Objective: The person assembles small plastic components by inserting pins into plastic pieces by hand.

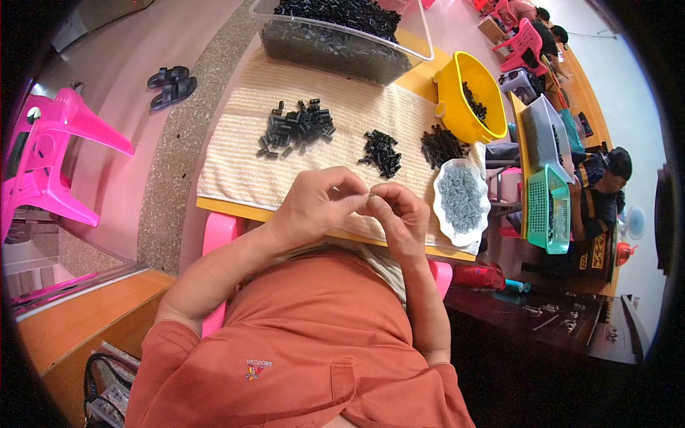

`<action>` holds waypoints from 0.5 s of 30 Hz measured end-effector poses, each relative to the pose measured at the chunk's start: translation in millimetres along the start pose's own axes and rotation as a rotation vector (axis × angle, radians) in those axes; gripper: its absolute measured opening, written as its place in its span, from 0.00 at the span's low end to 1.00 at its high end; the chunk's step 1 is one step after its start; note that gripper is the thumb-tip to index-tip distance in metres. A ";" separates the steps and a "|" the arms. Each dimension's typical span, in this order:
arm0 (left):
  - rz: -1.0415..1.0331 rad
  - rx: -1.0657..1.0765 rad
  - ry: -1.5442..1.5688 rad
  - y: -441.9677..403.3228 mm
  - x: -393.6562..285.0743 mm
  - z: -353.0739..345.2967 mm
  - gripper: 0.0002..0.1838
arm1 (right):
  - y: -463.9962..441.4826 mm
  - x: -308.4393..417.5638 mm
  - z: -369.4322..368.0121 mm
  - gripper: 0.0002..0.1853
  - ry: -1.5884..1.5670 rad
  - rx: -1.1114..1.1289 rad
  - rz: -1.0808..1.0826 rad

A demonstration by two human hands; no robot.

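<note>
My left hand (317,203) and my right hand (401,217) meet in front of my body over the near edge of a towel-covered table. Thumb and fingertips of both hands are pinched together at one spot. What they hold there is too small to make out. Beyond them on the striped towel (235,135) lie a pile of larger black cylindrical parts (298,128), a pile of small black parts (382,153) and a dark pile of thin pieces (442,147). Close to my right hand stands a white scalloped dish (442,214) filled with small silvery pieces (462,198).
A clear bin (342,60) full of black parts and a yellow tub (446,85) stand at the table's far side. Pink stools (61,157) and black sandals (173,89) are leftward. To the right, a person (599,185) sits near a green basket (548,221).
</note>
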State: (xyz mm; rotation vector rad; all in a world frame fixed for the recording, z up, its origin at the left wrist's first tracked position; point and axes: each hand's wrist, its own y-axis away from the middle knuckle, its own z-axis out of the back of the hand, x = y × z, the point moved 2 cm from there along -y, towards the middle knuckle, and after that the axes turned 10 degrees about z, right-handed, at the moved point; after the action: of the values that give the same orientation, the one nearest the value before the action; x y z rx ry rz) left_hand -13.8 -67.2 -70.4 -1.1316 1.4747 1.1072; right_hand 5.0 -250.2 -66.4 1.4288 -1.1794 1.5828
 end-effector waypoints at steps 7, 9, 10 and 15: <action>0.011 -0.017 0.035 -4.0 4.8 3.3 0.07 | -1.8 -6.4 -4.5 0.05 0.137 -0.039 0.216; 0.034 -0.014 0.076 -4.5 4.7 3.5 0.07 | -4.2 -1.4 -6.8 0.05 0.207 -0.037 0.253; 0.044 -0.013 0.096 -4.8 4.6 4.1 0.08 | -6.4 0.5 -8.5 0.04 0.209 -0.052 0.228; 0.044 -0.104 0.185 -11.5 15.8 14.8 0.07 | -26.8 -4.1 -6.2 0.05 0.366 -0.098 0.175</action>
State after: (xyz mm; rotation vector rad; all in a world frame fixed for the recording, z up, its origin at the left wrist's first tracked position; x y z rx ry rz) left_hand -2.4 -56.7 -89.4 -1.3088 1.6063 1.1460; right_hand 28.1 -234.7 -65.7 0.9424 -1.1651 1.7870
